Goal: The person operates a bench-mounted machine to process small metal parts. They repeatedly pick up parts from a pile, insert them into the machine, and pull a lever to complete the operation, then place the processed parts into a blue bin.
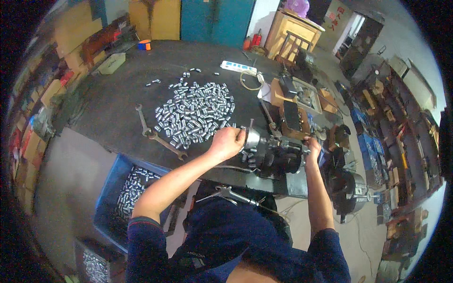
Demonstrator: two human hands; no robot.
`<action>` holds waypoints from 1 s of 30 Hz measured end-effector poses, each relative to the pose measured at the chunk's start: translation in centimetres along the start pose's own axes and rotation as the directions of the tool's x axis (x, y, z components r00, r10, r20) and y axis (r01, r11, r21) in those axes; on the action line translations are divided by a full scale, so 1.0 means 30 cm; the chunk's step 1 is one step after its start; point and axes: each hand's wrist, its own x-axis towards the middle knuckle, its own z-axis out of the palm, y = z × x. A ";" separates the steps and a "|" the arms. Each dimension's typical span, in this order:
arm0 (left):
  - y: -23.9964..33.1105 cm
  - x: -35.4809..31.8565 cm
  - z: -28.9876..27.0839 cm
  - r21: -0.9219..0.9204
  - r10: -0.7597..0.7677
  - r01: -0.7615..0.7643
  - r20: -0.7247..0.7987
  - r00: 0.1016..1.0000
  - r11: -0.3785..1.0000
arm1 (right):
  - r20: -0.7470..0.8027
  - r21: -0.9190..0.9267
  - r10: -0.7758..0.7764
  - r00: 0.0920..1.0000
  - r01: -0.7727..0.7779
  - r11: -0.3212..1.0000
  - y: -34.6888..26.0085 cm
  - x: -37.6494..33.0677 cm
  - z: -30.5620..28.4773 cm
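Observation:
A small dark bench machine (282,158) with a shiny metal chuck (253,137) stands at the table's near right edge. My left hand (228,143) is closed in a pinch at the left face of the chuck; whatever sits between its fingers is hidden. At the machine's other end, my right hand (312,150) has its fingers curled at a small metal part, and what they grip cannot be made out. A large heap of short shiny metal sleeves (196,113) lies on the table left of the chuck.
Two wrenches (143,120) lie left of the heap, and another wrench (268,115) lies behind the machine. Below the near edge is a blue bin (106,193) with more sleeves. A white power strip (238,66) and open boxes (292,118) stand farther back. An air gun (231,194) hangs near my lap.

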 end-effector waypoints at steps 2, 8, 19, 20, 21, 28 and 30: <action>0.003 0.009 -0.011 -0.030 -0.032 0.032 0.026 0.999 0.999 | -0.009 0.035 0.008 1.000 -0.007 0.999 -0.011 0.042 0.005; 0.003 0.010 -0.022 0.007 -0.080 0.080 0.070 0.994 0.997 | -0.022 0.387 0.011 1.000 -0.002 0.922 -0.229 -0.120 0.051; -0.029 -0.026 -0.031 -0.269 -0.243 0.290 0.197 0.950 0.918 | 0.024 0.445 0.127 0.992 -0.124 0.887 0.027 -0.354 -0.165; -0.018 -0.016 -0.041 -0.282 -0.229 0.282 0.207 0.951 0.917 | -0.067 0.313 0.198 0.978 -0.168 0.935 0.068 -0.294 -0.137; -0.021 -0.005 -0.043 -0.296 -0.257 0.325 0.248 0.934 0.898 | -0.052 0.273 0.232 0.971 -0.210 0.939 0.098 -0.231 -0.097; -0.013 0.019 -0.051 -0.307 -0.317 0.400 0.286 0.904 0.864 | -0.059 0.265 -0.016 0.998 0.031 0.964 -0.148 -0.075 0.045; -0.009 0.008 -0.067 -0.394 -0.321 0.405 0.264 0.910 0.825 | -0.086 0.458 -0.070 0.994 0.102 0.883 -0.204 -0.108 0.041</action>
